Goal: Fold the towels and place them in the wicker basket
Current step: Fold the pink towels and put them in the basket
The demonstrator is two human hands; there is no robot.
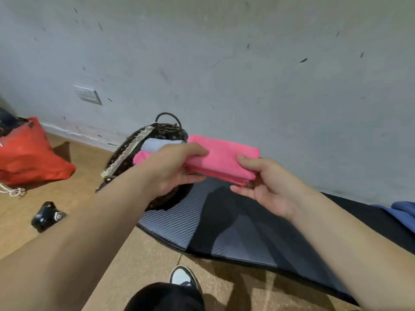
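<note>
Both hands clamp the folded pink towel (222, 158). The left hand (177, 169) grips its near-basket end, thumb on top and fingers curled beneath. The right hand (267, 187) pinches the far end, thumb pressed on the top face and fingers under it. The towel hangs in the air just to the right of the wicker basket (170, 131), its left end close beside the basket's right rim.

The stacked fold edges run along the towel's lower side, facing the person, and the smooth face is up. Below the towel there is open air down to the mat. The basket's mouth on the left already holds a pale towel (159, 144) and a second pink one (141, 157), which lies partly behind the left wrist.

A dark ribbed mat (202, 221) spreads from under the basket's right side towards the right, over a brown floor (78, 187). A scuffed grey wall (224, 63) rises right behind the basket. A red bag (29, 153) lies well to the basket's left, and a small black object (47, 215) sits on the floor nearer the person on that same side. Blue cloth (404, 212) lies far to the right.

The towel's long axis runs left to right, away from the basket, and dips slightly at the right end.
</note>
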